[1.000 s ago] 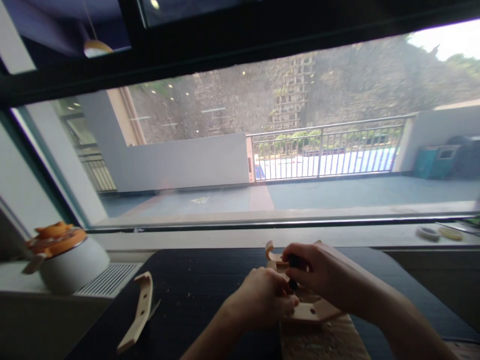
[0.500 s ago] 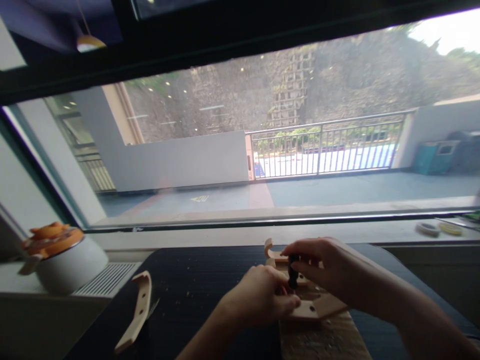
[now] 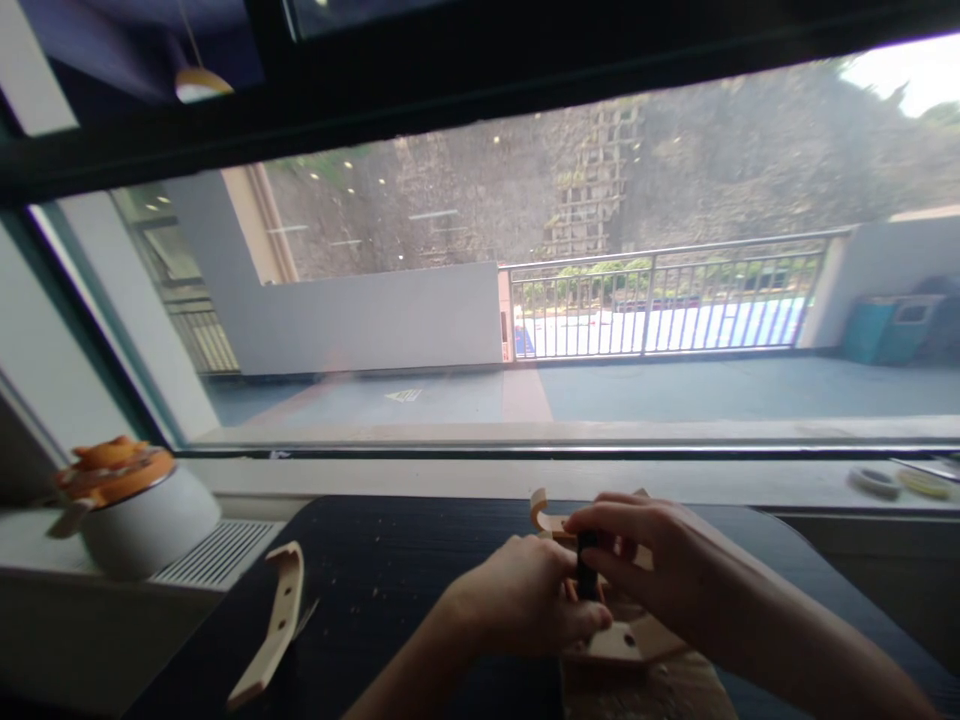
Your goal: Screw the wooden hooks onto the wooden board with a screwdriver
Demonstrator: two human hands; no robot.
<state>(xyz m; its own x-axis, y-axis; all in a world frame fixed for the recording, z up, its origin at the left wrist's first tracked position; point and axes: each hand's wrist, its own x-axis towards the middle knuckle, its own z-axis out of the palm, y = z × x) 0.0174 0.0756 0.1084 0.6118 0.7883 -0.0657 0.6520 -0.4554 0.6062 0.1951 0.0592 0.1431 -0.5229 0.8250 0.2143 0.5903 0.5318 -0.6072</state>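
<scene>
My right hand (image 3: 637,545) grips the black handle of an upright screwdriver (image 3: 587,565) between thumb and fingers. Its tip is hidden low down by my left hand. My left hand (image 3: 525,595) is closed around the near end of a pale wooden piece with holes (image 3: 619,640), its thumb beside the foot of the screwdriver. That piece rests on a rough wooden board (image 3: 637,695). Just beyond my hands, another wooden piece with a curled end (image 3: 538,508) shows in part.
A separate curved wooden piece with holes (image 3: 283,600) lies on the left of the dark table (image 3: 375,600), among small shavings. A white pot with an orange lid (image 3: 150,520) stands on the left sill. Rolls of tape (image 3: 874,483) lie on the right sill, below a wide window.
The screwdriver and my right hand sit slightly lower, close over my left hand. The whole view has shifted a little, with the window scene moving right.
</scene>
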